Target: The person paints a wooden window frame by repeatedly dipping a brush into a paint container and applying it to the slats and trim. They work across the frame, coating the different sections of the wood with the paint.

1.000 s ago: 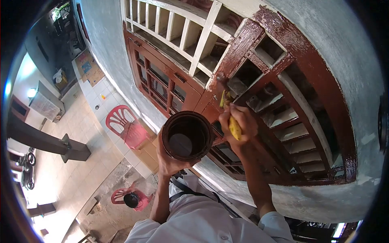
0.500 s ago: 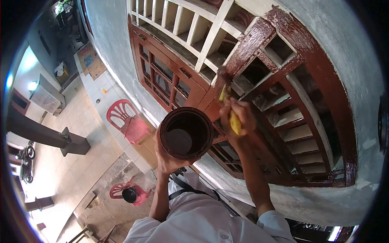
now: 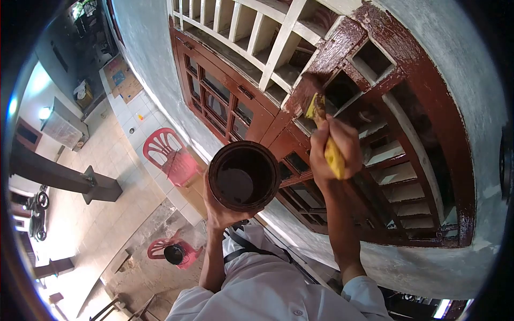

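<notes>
My left hand point(image 3: 229, 215) is wrapped round the lower side of a round, dark brown paint can point(image 3: 243, 176), whose open top faces me with some dark paint inside. In my right hand point(image 3: 340, 147) is the yellow handle of a paintbrush point(image 3: 317, 107). The brush's bristles touch the wooden frame point(image 3: 342, 40), where glossy reddish-brown paint shows. Cream-coloured slats point(image 3: 278, 48) adjoin the brown part of the frame at the upper middle.
A pink plastic chair point(image 3: 172, 160) stands on the tiled ledge at the left. Lower down, another pink chair point(image 3: 188, 255) holds a dark bucket point(image 3: 173, 254). A dark pillar point(image 3: 101, 184) crosses the left side. The grey wall point(image 3: 144, 59) surrounds the windows.
My right hand and the brush have moved right and slightly up along the frame. The can has shifted very slightly left in my left hand.
</notes>
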`<control>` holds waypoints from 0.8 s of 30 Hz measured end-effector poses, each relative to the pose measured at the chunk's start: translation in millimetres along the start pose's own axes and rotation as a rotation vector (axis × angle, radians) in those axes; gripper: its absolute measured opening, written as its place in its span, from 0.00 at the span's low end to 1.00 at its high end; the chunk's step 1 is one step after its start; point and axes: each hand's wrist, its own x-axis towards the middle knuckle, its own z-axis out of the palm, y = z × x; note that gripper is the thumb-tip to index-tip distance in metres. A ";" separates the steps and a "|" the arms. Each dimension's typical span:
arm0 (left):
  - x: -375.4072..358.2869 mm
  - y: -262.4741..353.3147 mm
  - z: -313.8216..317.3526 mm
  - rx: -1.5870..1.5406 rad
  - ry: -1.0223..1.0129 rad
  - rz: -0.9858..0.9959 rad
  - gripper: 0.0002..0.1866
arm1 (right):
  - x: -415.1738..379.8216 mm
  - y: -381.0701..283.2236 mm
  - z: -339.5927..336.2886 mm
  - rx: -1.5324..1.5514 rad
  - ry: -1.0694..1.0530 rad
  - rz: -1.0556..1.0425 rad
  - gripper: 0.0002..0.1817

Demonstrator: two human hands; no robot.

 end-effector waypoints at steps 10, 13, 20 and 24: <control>-2.6 -0.1 -1.2 -0.007 -0.015 -0.008 0.54 | -91.4 -2.8 3.1 0.070 -0.280 0.152 0.09; -0.9 -0.5 0.5 -0.015 -0.029 -0.007 0.54 | -69.3 -2.4 -0.2 0.102 -0.289 0.243 0.11; -1.4 -4.0 1.8 -0.037 -0.043 -0.022 0.54 | -26.3 -8.1 -16.3 -0.079 -0.076 0.052 0.11; 2.8 -10.3 4.2 -0.070 -0.056 -0.013 0.54 | -98.3 4.6 -1.8 0.075 -0.141 0.111 0.11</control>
